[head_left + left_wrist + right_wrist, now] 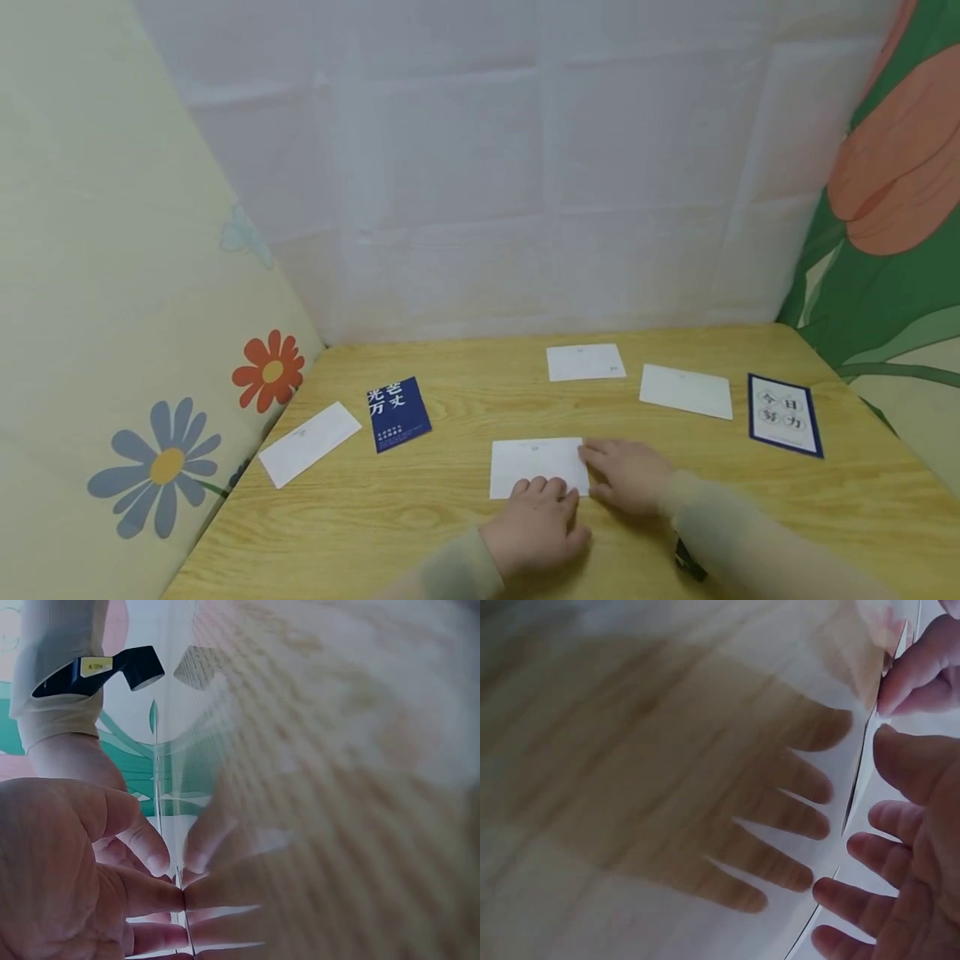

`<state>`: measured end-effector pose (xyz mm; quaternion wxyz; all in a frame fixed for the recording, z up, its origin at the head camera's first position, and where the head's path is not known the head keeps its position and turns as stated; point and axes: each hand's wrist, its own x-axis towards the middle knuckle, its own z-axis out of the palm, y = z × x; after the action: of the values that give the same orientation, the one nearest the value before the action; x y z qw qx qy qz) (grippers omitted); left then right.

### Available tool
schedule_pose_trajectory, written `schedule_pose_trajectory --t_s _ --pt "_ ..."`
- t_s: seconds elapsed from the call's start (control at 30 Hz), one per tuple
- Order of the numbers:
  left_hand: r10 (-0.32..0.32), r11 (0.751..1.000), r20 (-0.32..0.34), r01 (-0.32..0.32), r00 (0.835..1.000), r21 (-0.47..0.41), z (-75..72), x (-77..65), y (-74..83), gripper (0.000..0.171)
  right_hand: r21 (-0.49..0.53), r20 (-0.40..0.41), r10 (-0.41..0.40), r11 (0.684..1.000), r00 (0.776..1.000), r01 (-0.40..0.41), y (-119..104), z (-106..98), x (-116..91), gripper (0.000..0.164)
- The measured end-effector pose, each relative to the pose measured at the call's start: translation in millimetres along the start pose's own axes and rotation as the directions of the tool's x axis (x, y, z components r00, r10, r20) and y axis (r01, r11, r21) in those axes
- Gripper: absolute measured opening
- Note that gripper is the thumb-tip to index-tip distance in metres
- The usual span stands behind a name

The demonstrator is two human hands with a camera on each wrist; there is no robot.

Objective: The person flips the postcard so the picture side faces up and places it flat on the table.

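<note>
A white card lies flat on the wooden table in front of me, a small mark near its far edge. The fingertips of my left hand rest on its near edge. My right hand is at the card's right side, its fingertips touching that edge. In the left wrist view, the fingers of the left hand reach to the card's thin edge, with the right hand behind. The right wrist view shows my right hand with fingers spread and slightly bent beside the edge, mirrored in the glossy tabletop.
Leftward lie a white card and a blue card with white characters. Farther back are two white cards, one at the middle and one right of it. A blue-bordered card lies far right. Cloth-covered walls enclose the table.
</note>
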<state>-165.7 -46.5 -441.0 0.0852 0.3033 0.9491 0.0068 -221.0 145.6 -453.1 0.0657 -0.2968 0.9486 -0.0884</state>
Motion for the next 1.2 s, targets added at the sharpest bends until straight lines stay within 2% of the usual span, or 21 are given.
schedule_pose_trajectory --t_s 0.17,0.33,0.43,0.57,0.67,0.8,0.87,1.03,1.2 --pt "0.016 1.0 -0.004 -0.016 1.0 0.012 2.7 0.1 -1.6 0.062 -0.035 0.089 0.039 0.999 0.995 -0.036 -9.3 -3.7 2.7 0.052" --pt "0.048 0.999 0.012 -0.048 0.999 0.024 2.1 -2.3 -6.5 0.062 -0.074 0.113 0.063 0.996 0.992 -0.055 -16.5 -7.6 3.9 0.05" --pt "0.061 0.998 0.058 -0.061 0.996 0.001 -1.5 -5.0 -15.3 0.059 -0.088 0.12 0.073 0.994 0.99 -0.063 -17.7 -7.4 5.0 0.05" --pt "0.047 0.998 0.101 -0.042 0.994 -0.049 -6.5 -8.6 -36.5 0.056 -0.097 0.126 0.078 0.993 0.989 -0.066 -15.9 -5.8 5.1 0.051" --pt "0.037 0.998 0.086 -0.031 0.996 -0.063 -8.8 -9.6 -56.6 0.049 -0.104 0.119 0.07 0.993 0.99 -0.057 -13.5 -4.8 3.8 0.051" --pt "0.015 0.999 0.01 -0.015 1.0 -0.04 -11.5 -6.7 -80.5 0.036 -0.105 0.113 0.06 0.993 0.992 -0.048 -11.2 -5.9 1.1 0.051" --pt "-0.009 0.999 -0.014 0.008 1.0 -0.046 -11.4 -4.7 -88.3 0.036 -0.1 0.116 0.061 0.994 0.991 -0.049 -11.1 -7.3 -0.2 0.05" --pt "-0.051 0.997 -0.016 0.05 0.999 -0.061 -6.5 -0.7 -95.4 0.053 -0.1 0.119 0.065 0.994 0.991 -0.053 -11.7 -8.8 -2.4 0.05" --pt "-0.067 0.997 -0.034 0.065 0.997 -0.048 -2.2 1.3 -94.8 0.055 -0.099 0.104 0.062 0.994 0.993 -0.052 -10.7 -8.5 -4.9 0.049"
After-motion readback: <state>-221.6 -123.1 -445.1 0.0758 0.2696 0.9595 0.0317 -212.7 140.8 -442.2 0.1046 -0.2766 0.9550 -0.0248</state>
